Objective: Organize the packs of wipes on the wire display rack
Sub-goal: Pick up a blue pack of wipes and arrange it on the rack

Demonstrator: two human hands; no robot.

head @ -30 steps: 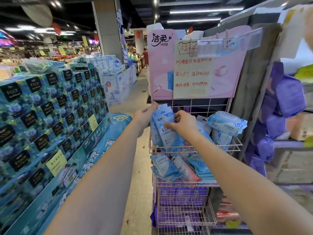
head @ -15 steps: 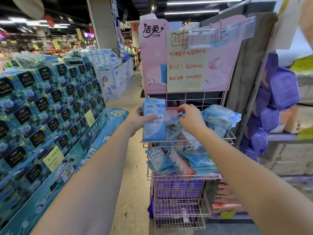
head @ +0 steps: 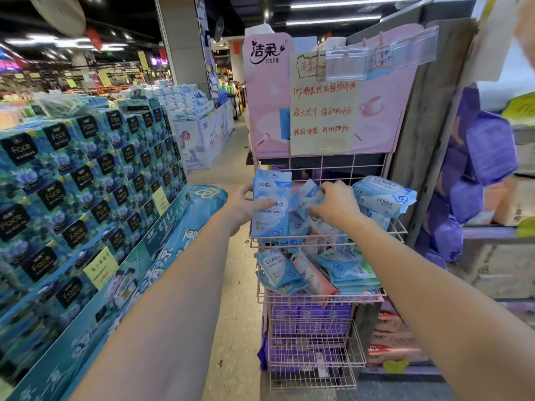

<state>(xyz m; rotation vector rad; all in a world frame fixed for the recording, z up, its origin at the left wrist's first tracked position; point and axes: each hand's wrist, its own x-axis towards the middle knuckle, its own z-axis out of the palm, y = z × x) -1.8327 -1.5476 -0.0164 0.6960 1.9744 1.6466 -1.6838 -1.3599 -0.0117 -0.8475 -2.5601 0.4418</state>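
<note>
A pink wire display rack (head: 324, 298) stands ahead with several baskets. My left hand (head: 246, 204) grips a tall light-blue pack of wipes (head: 270, 208), held upright at the left end of the top basket. Just to its right, my right hand (head: 335, 204) pinches a small blue pack (head: 307, 195) among the loose packs in that basket. A larger blue-and-white pack (head: 383, 195) lies at the basket's right end. The second basket holds several blue packs (head: 279, 272) and a pink pack (head: 314, 277) lying at angles.
Purple packs fill the lower baskets (head: 307, 319). A pink sign board (head: 321, 96) tops the rack. A tall stack of blue tissue boxes (head: 86, 180) lines the left side of the aisle. Shelving with purple packs (head: 486, 151) stands at the right. Tiled floor (head: 231, 328) runs between.
My left hand has turned the tall blue pack upright and moved it to the basket's left end. My right hand has shifted from that pack to a smaller pack beside it.
</note>
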